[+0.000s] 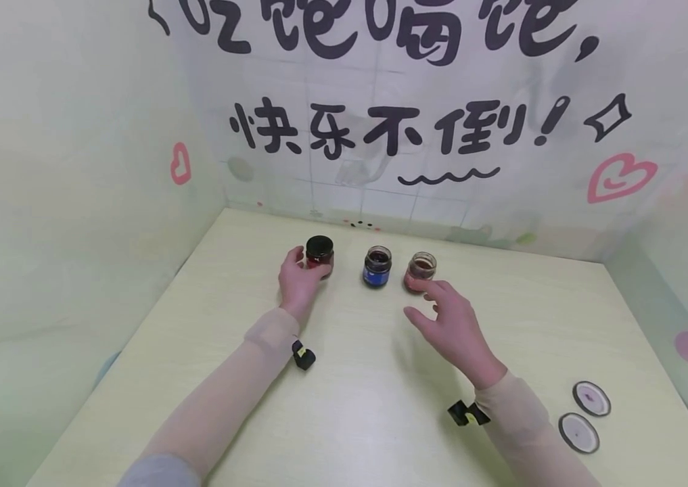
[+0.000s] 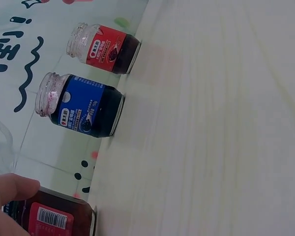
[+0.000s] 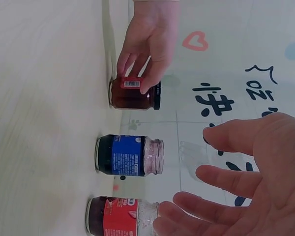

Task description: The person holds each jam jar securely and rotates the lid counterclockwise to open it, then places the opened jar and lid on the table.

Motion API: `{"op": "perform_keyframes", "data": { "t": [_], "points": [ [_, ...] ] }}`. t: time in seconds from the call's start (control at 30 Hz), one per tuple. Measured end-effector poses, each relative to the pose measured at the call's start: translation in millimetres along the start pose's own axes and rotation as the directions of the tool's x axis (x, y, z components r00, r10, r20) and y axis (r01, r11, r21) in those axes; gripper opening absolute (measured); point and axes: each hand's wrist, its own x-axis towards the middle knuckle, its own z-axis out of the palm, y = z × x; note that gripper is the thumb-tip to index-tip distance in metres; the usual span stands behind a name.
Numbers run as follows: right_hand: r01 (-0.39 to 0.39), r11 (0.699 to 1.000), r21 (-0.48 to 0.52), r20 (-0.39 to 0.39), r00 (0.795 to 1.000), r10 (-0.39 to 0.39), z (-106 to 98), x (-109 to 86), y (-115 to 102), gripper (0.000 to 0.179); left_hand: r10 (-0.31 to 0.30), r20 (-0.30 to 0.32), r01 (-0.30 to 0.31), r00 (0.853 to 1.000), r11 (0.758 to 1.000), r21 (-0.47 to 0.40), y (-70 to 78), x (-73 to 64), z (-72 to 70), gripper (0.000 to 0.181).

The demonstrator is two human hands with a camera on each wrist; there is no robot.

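Note:
My left hand (image 1: 300,283) grips a dark red jam jar (image 1: 319,247) from its near side; the black lid is on it, and a barcode label (image 2: 51,221) shows in the left wrist view. To its right stands a lidless jar with a blue label (image 1: 377,276), dark contents inside. Farther right is another lidless jar, with a red label (image 3: 120,216). My right hand (image 1: 456,331) is beside this last jar, fingers spread and slightly bent, holding nothing. In the head view its fingertips overlap the jar's lower side; whether they touch the glass I cannot tell.
Two round lids (image 1: 591,398) (image 1: 579,433) lie inner side up at the right of the pale wooden table (image 1: 344,406). A printed wall covering (image 1: 331,182) with dark writing rises behind the jars, and walls enclose both sides.

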Motion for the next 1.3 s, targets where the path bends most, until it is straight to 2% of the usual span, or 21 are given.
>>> {"op": "perform_keyframes", "data": {
  "t": [0.13,0.4,0.87,1.03,1.3],
  "points": [
    [0.015,1.000,0.012,0.016,1.000,-0.016,3,2.8,-2,0.048,0.006,0.007,-0.006,1.000,1.000,0.007,-1.2,2.3,2.2,0.087],
    [0.021,1.000,0.000,0.015,1.000,-0.021,10,8.1,-6,0.043,0.040,0.030,-0.040,0.999,0.999,0.002,-2.1,4.4,3.4,0.078],
    [0.033,0.999,-0.006,0.031,0.999,-0.032,18,12.3,-8,0.044,0.094,0.059,-0.100,0.994,0.990,0.096,-3.7,10.7,5.9,0.078],
    [0.035,0.999,-0.007,0.032,0.999,-0.034,20,12.4,-7,0.044,0.116,0.068,-0.125,0.991,0.982,0.143,-3.0,13.0,5.1,0.072],
    [0.026,1.000,-0.011,0.039,0.999,-0.026,20,12.2,-9,0.045,0.123,0.081,-0.134,0.989,0.979,0.151,-2.5,15.6,3.4,0.063]
  ]
}}
